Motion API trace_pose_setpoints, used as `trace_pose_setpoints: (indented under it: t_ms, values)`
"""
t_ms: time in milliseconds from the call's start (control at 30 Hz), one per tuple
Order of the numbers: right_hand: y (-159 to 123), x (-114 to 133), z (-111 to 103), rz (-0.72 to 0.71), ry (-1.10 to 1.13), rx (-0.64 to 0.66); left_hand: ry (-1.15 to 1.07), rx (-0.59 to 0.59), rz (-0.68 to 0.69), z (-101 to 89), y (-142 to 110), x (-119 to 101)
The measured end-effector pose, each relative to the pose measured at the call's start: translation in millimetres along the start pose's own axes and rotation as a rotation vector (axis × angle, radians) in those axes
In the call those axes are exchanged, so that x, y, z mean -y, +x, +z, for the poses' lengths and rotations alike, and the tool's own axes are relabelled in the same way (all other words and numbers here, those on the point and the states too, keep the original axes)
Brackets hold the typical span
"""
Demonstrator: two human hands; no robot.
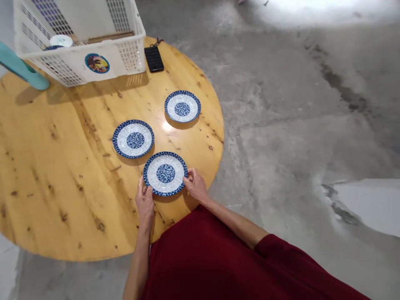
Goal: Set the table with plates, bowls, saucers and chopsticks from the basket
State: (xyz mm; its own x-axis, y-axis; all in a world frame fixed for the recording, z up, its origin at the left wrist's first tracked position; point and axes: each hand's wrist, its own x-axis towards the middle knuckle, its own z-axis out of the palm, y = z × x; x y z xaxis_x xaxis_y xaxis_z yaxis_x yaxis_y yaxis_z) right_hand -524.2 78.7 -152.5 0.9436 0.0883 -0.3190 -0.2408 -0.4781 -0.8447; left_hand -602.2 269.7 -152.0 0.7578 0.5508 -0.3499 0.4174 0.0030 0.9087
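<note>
The step in hand is a two-handed hold on the near plate (165, 173), at the near side of the round wooden tabletop (62, 166). The left hand (145, 204) has its grip clamped on the rim at the lower left, and the right hand (196, 185) has its grip clamped on the opposite side, a little farther up; in both, the thumb lies at the patterned edge. The plate is face up and looks about level; whether its base touches the wood or is slightly raised, I cannot tell. The second plate (135, 140) sits just beside it, up and to the left, with rims so close that contact cannot be ruled out. The far plate (183, 107) lies apart from both, toward the basket (118, 58) and phone (154, 59). From this hold, any shift of the near plate would call for even support from both hands, keeping it level and its rim off the second plate. Setting it down would call for lowering it gently, then easing the fingers out from the edge without tipping it.
</note>
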Motion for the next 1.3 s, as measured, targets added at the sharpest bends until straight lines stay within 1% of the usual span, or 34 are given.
trace_pose_setpoints:
  t_ms: [100,233,467,633,733,1133,1233,1300]
  values:
    - [-8.7,-7.6,4.6,0.029,-0.007,0.003,0.000,0.028,-0.008,-5.4,0.5,7.0]
    - [-12.8,-13.0,8.3,0.035,-0.006,-0.002,0.026,0.040,0.013,-8.9,4.0,10.9]
    - [-17.6,-17.3,11.7,0.021,-0.002,0.002,0.052,0.027,0.017,-11.9,6.6,15.6]
    - [-21.1,-21.5,14.5,-0.008,-0.009,0.030,0.058,-0.015,0.030,-17.1,6.8,20.3]
    - [-22.9,-22.1,15.6,-0.010,-0.024,0.046,0.061,-0.018,0.026,-20.3,6.4,22.0]
    - [-24.4,-23.6,17.3,-0.013,-0.038,0.061,0.163,-0.008,0.058,-27.2,8.1,19.4]
    - [-24.9,-23.6,14.9,-0.029,-0.040,0.070,0.183,0.001,0.078,-29.9,9.0,21.3]
    - [-24.0,-24.7,10.9,-0.030,-0.051,0.071,0.208,-0.016,0.113,-33.6,12.4,23.2]
